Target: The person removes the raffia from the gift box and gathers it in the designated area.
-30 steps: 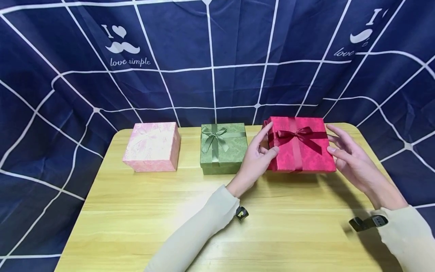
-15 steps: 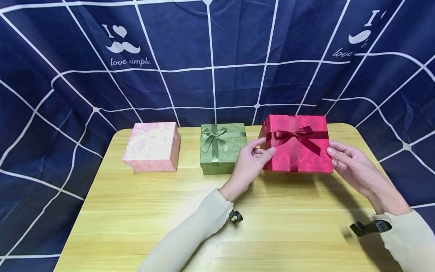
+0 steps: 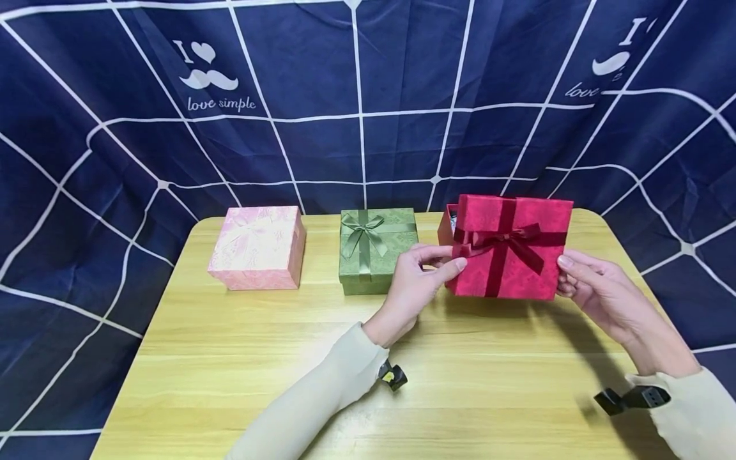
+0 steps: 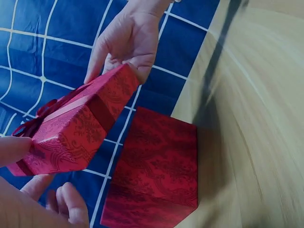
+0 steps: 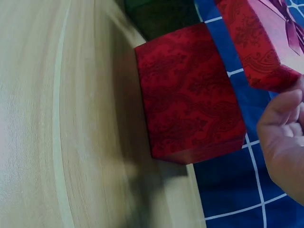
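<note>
A red gift box lid with a dark red ribbon bow is off its box, tilted so its top faces me. My left hand pinches its left edge, thumb on top. On its right edge my right hand grips with thumb and curled fingers. Below and behind the lid stands the red box base, mostly covered in the head view. Both wrist views show a gap between lid and base. Something greyish shows at the box's open left corner; its kind cannot be made out.
A green gift box with a ribbon bow stands just left of the red one. Farther left sits a pink gift box. All stand at the back of a wooden table, before a dark blue checked cloth.
Both hands have raised the lid off the red box and tipped its top toward me. My left fingers have slid down to the lid's left edge, and the base's open corner now shows.
</note>
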The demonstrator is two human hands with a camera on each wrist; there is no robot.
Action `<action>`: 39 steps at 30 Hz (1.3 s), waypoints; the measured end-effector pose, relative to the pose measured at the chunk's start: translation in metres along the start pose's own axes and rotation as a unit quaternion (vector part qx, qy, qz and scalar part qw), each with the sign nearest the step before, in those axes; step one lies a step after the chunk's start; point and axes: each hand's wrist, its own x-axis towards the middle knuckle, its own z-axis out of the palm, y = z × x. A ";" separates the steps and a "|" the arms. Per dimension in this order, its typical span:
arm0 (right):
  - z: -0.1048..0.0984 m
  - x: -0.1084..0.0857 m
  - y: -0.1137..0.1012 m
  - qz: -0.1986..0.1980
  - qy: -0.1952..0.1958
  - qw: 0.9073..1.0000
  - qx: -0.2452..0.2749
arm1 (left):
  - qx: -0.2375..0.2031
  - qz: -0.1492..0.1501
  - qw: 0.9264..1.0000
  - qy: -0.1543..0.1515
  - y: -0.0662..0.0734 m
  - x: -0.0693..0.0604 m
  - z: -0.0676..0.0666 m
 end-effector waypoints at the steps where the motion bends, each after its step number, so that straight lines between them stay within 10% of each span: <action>1: 0.000 -0.001 -0.001 -0.001 -0.001 1.000 -0.009 | 0.002 0.001 1.000 -0.004 0.001 -0.001 0.000; 11: -0.004 -0.008 -0.012 0.016 -0.091 0.995 0.032 | -0.018 -0.009 0.995 -0.099 0.000 -0.011 -0.007; 19: -0.007 -0.014 -0.012 0.004 -0.149 0.988 0.047 | -0.057 -0.042 0.993 -0.098 -0.002 -0.020 -0.010; 27: -0.012 -0.021 -0.005 0.005 -0.236 0.947 0.219 | -0.096 -0.046 0.991 -0.083 -0.007 -0.025 -0.009; 33: -0.010 -0.034 -0.008 0.042 -0.175 0.981 0.075 | -0.032 -0.045 0.994 -0.097 -0.013 -0.035 -0.010; 39: -0.011 -0.046 -0.005 0.051 -0.147 0.987 -0.032 | 0.018 -0.052 0.991 -0.121 -0.021 -0.045 -0.011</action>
